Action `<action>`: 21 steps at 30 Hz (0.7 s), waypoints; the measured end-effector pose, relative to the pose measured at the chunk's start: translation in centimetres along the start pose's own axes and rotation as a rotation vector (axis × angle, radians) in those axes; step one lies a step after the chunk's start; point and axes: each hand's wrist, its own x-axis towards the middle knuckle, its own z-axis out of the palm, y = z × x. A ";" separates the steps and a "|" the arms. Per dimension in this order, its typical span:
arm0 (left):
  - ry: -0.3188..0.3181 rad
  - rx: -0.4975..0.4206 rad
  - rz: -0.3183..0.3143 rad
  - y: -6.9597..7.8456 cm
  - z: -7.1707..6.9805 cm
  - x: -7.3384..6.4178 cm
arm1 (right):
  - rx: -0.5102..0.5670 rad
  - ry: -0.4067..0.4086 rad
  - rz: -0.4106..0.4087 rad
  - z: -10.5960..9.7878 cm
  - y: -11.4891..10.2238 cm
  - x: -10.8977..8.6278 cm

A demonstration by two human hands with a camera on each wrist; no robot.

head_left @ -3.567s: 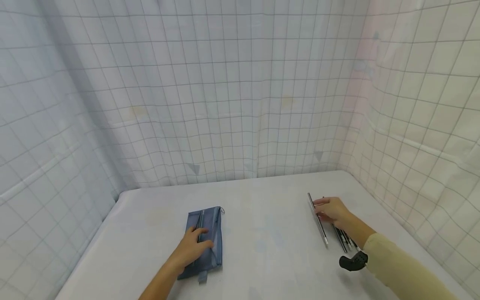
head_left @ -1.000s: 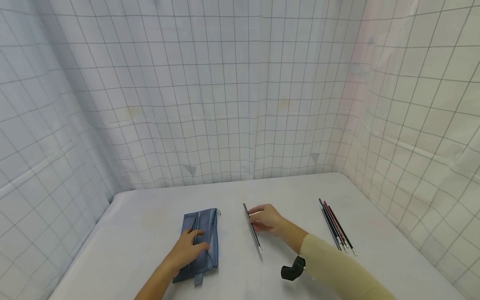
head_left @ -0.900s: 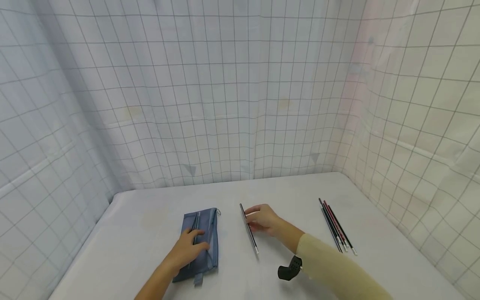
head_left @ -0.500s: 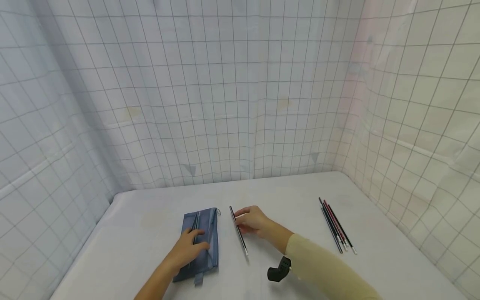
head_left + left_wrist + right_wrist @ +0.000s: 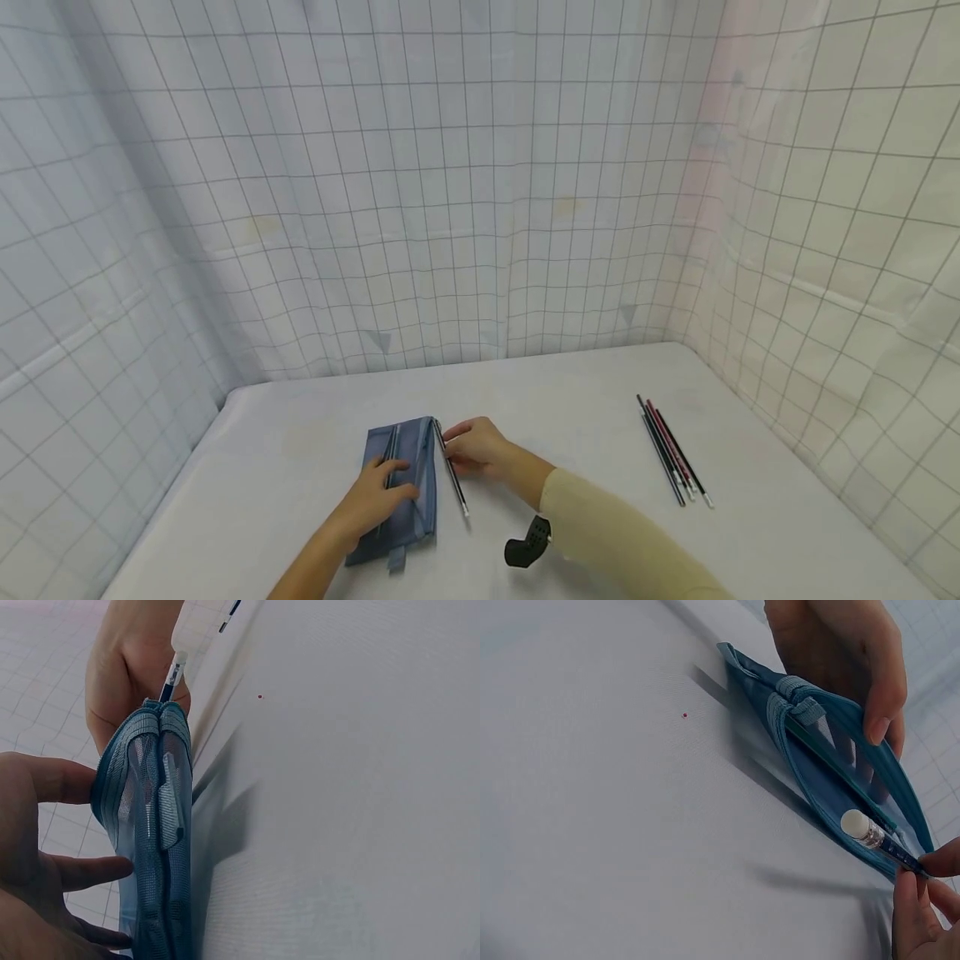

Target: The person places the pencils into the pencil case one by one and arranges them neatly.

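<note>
A blue mesh pencil case [image 5: 420, 442] lies on the table, its zipped side gaping in the right wrist view. My left hand [image 5: 378, 497] rests on top of it with fingers spread. In the left wrist view its fingertips [image 5: 116, 868] touch the upper panel, and the thumb [image 5: 885, 705] lies along the mouth's rim in the right wrist view. My right hand [image 5: 477, 446] pinches a dark pencil [image 5: 454, 479] with a white eraser end, right alongside the mouth. The pencil [image 5: 885, 844] overlaps the opening in the right wrist view.
Several dark and red pencils [image 5: 671, 450] lie together on the right of the white table [image 5: 570, 433]. A black curved device [image 5: 527, 543] sits at my right wrist by the pale sleeve [image 5: 600, 525]. Gridded white cloth [image 5: 480, 208] walls the back and sides.
My right hand has carried the pencil leftward from the pencil group to the pencil case's edge. My left hand has stayed on the case.
</note>
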 end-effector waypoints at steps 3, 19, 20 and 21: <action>-0.002 -0.003 -0.004 0.0 0.0 0.0 | 0.015 -0.007 0.008 0.7 -0.1 0.3; -0.016 -0.057 -0.007 -0.1 -0.2 0.0 | 0.011 0.048 0.012 3.4 -0.5 0.7; -0.016 -0.061 -0.007 -0.1 -0.2 0.0 | 0.013 0.056 0.009 3.5 -0.4 0.7; -0.016 -0.064 -0.007 -0.2 -0.2 0.1 | 0.015 0.065 0.005 3.6 -0.4 0.7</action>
